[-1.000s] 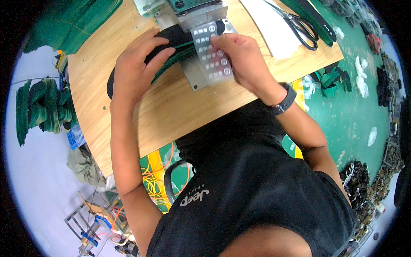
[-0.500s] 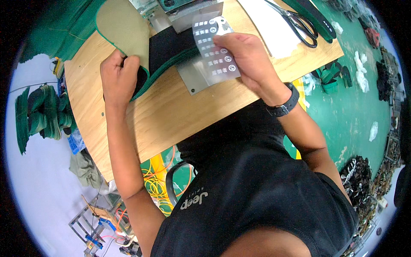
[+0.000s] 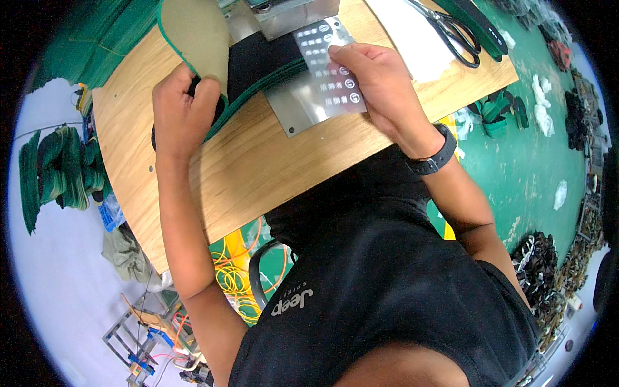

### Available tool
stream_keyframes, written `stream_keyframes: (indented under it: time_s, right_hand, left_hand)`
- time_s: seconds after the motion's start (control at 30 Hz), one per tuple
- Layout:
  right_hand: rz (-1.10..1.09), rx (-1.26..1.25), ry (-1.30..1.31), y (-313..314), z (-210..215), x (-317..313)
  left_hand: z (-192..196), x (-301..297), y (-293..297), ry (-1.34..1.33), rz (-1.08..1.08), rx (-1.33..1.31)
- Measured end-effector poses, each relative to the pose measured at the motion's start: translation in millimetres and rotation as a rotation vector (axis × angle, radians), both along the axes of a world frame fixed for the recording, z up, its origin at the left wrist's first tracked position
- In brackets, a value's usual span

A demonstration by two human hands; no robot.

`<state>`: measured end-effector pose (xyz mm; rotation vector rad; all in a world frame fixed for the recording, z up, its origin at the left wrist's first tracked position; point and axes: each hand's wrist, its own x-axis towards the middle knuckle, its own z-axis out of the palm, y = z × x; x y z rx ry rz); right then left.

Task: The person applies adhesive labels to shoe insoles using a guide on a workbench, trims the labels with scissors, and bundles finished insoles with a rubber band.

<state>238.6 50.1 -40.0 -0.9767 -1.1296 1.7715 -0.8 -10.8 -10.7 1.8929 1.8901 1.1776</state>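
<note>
Wooden tabletop [image 3: 238,174] bears a metal press [image 3: 296,19], w/ a black, green-edged pad stack [image 3: 258,61] at it; L hand [image 3: 184,113] clutches the stack's bent-up beige flap [image 3: 200,32], R hand [image 3: 383,87] pinches a clear sheet [image 3: 324,72] over the other end. No mark shows on the stack's bare top, several remain on the sheet: prob. unfinished, total left can't be told.

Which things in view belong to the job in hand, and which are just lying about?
Seemingly in use:
- green-edged black pieces, in the left hand
- printed strip, in the right hand
- metal plate

Apparently lying about:
- scissors
- white sheet
- yellow coils
</note>
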Motion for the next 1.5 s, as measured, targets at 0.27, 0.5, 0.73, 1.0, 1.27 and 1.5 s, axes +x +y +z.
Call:
stream_keyframes:
  time_s: [0.27, 0.5, 0.73, 1.0, 1.27, 1.5]
  right_hand:
    - [0.052, 0.037, -0.019, 1, -1, -1]
    - [0.064, 0.001, -0.069, 4, 3, -4]
    - [0.082, 0.044, -0.175, 5, 1, -5]
    - [0.144, 0.01, -0.13, 4, 8, 1]
    - [0.04, 0.063, -0.032, -2, 6, 0]
    - [-0.243, 0.005, 0.099, 6, 12, 35]
  left_hand:
    - [0, -1, 3, 0.047, -0.015, 0.012]
    - [-5, -7, 2, 0.079, -0.002, -0.004]
    - [5, 7, -1, 0.072, -0.019, -0.088]
    - [-3, 14, 8, 0.358, -0.127, 0.062]
    - [-4, 13, 3, 0.287, -0.083, 0.044]
    - [6, 6, 2, -0.041, 0.144, -0.048]
